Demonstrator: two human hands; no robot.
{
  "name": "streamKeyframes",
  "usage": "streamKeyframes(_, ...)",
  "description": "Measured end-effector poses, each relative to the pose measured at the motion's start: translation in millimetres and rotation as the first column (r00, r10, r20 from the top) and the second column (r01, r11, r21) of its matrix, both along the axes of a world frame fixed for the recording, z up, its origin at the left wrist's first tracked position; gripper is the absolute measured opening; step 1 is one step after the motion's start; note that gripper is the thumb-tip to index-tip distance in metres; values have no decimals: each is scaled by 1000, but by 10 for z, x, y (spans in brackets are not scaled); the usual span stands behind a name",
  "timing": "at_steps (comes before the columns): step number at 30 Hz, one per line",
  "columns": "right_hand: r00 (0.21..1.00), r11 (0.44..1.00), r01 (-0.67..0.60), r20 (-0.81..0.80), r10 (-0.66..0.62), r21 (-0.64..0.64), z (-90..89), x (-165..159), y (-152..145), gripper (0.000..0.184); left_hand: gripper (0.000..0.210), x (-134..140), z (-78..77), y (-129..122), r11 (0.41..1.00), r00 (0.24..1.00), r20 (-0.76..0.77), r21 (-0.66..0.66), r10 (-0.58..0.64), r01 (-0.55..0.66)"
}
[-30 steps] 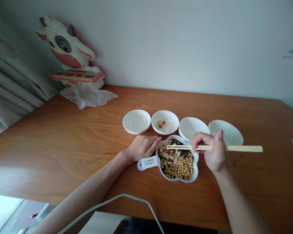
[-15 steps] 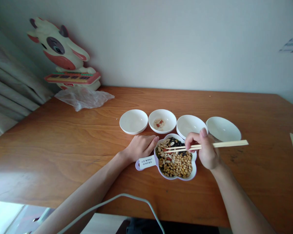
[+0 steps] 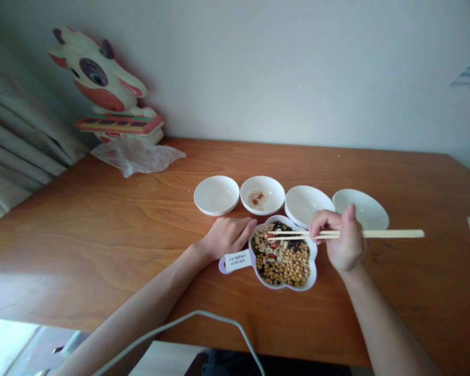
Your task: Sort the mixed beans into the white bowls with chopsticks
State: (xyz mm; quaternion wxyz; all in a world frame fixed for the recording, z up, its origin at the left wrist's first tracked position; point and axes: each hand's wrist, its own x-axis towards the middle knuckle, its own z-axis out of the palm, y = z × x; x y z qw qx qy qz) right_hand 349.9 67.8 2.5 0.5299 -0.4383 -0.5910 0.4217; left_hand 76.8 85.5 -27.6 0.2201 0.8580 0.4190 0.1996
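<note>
While your R hand (image 3: 339,237) is curled tight on the chopsticks (image 3: 394,234), tips at the nuts & beans (image 3: 288,261) in the paw-shaped dish (image 3: 313,265) (just below-R of frame ctr), your L hand (image 3: 229,237) lies half-curled by its rim; can't tell if it grips. 4 white bowls (image 3: 216,196) sit mid-frame, just above.

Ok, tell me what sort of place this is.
Probably a room in a home, though I can't be certain: a cow-shaped toy keyboard stands toward the back of a wooden table, and a gray curtain hangs at left.
</note>
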Motion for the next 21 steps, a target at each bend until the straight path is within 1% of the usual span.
streamKeyframes(3, 990, 992, 111, -97, -105, 59, 20, -18, 15, 82, 50, -5, 4, -3, 1000, 1000, 3, -3, 2, -2)
streamKeyframes(5, 969, 974, 211, -146, -197, 84, 23, -32, 28, 81, 48, -9, 8, -1, 1000, 1000, 0, -7, -6, 6)
streamKeyframes(8, 929, 934, 350, -160, -335, 78, 16, -52, 47, 80, 48, -14, 13, 3, 1000, 1000, -7, -10, -16, 16)
streamKeyframes(10, 909, 912, 403, -148, -390, 71, 14, -67, 54, 80, 48, -15, 13, 6, 1000, 1000, -5, -14, -14, 14)
streamKeyframes(15, 893, 897, 437, -145, -426, 59, 22, -116, 55, 80, 48, -17, -18, 11, 1000, 1000, -2, -9, -16, 16)
streamKeyframes(21, 899, 905, 425, -127, -418, 30, -2, -142, 82, 80, 49, -23, -61, 20, 1000, 1000, -22, 3, -7, 7)
